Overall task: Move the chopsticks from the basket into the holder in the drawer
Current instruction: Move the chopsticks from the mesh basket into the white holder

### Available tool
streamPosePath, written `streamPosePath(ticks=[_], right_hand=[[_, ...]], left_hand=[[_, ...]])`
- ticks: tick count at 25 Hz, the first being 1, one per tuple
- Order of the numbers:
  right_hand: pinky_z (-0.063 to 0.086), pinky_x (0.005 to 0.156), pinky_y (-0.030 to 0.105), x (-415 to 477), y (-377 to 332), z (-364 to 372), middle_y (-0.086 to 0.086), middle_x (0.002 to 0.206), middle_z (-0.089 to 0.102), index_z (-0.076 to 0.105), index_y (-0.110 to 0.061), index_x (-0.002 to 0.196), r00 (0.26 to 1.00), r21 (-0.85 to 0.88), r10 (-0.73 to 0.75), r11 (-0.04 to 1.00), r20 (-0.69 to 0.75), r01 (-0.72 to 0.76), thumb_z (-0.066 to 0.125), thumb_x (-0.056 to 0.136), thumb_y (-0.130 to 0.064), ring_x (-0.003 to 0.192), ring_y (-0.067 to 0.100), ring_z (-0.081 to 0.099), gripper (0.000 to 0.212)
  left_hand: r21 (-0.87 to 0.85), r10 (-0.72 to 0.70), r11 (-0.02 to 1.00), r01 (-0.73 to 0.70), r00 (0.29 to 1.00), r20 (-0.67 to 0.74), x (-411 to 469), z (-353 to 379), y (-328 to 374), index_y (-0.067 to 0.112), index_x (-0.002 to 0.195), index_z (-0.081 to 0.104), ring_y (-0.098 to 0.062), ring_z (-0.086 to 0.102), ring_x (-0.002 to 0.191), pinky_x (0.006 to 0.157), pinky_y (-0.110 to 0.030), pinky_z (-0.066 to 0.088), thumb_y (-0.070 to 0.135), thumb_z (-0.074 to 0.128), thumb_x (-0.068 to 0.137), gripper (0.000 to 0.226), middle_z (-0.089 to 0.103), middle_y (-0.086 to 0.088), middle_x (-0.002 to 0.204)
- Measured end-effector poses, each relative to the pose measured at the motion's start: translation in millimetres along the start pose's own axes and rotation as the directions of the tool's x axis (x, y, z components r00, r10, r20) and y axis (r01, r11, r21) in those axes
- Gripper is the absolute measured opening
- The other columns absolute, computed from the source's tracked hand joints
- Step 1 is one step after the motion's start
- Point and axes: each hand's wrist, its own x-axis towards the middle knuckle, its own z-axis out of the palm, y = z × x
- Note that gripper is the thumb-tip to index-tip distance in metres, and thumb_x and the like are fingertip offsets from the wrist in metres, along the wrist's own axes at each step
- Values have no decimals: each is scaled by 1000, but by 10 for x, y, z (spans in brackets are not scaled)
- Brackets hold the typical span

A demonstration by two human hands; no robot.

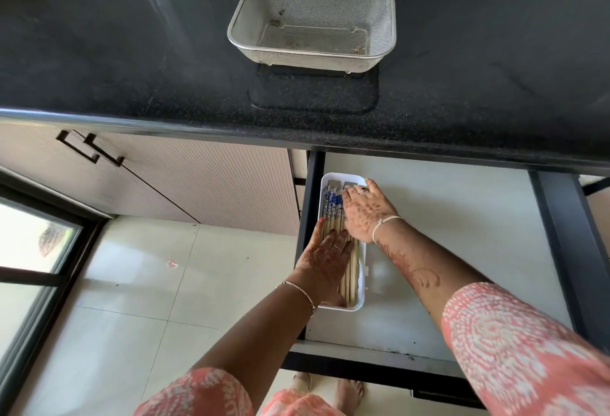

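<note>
The metal mesh basket (312,27) stands on the black counter and holds no chopsticks. In the open drawer (445,234) lies a white oblong holder (361,287) at the left side. Several wooden chopsticks (331,209) with blue-patterned tops lie lengthwise inside it. My left hand (325,258) lies flat on the chopsticks' lower half, fingers straight. My right hand (366,211) lies over their upper half, fingers spread across the patterned ends and the holder's right rim.
The black counter (132,52) overhangs the drawer's back. The drawer's dark frame (567,244) runs along its right side and front. Cabinet doors with dark handles (90,148) stand at left, above a tiled floor. My bare foot (348,392) shows below the drawer front.
</note>
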Motion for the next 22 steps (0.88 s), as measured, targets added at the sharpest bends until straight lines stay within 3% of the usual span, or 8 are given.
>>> streamPosePath(ticks=[5, 11, 18, 22], right_hand=[[-1, 119, 50, 124, 33, 22, 12, 161, 17, 12, -4, 152, 999, 156, 28, 987, 35, -34, 33, 94, -31, 141, 29, 34, 67], [15, 113, 46, 201, 32, -5, 8, 139, 49, 40, -8, 137, 998, 268, 65, 962, -21, -57, 41, 91, -33, 131, 25, 40, 53], [21, 107, 43, 228, 26, -16, 7, 134, 51, 41, -10, 134, 997, 328, 81, 942, -20, -70, 42, 91, -30, 129, 24, 38, 48], [23, 104, 43, 223, 57, -3, 5, 125, 57, 49, -13, 122, 996, 369, 82, 927, -35, -64, 40, 90, -25, 123, 23, 41, 35]], left_hand=[[-26, -4, 1000, 4, 1000, 20, 12, 77, 17, 9, 155, 6, -32, 3, 150, 109, -61, -22, 74, 55, 72, 116, 6, -15, 162], [-41, 9, 999, -8, 1000, 27, 24, 91, 6, 10, 154, 10, -31, 5, 149, 109, -62, -20, 64, 60, 76, 108, 6, -16, 161], [-47, 4, 999, -2, 999, 53, 43, 101, -21, 12, 154, 11, -30, 8, 149, 107, -62, -23, 57, 64, 78, 104, 6, -15, 161], [-44, 5, 999, -2, 997, 71, 53, 111, -34, 12, 155, 9, -30, 8, 149, 110, -64, -19, 59, 66, 76, 108, 4, -14, 162]])
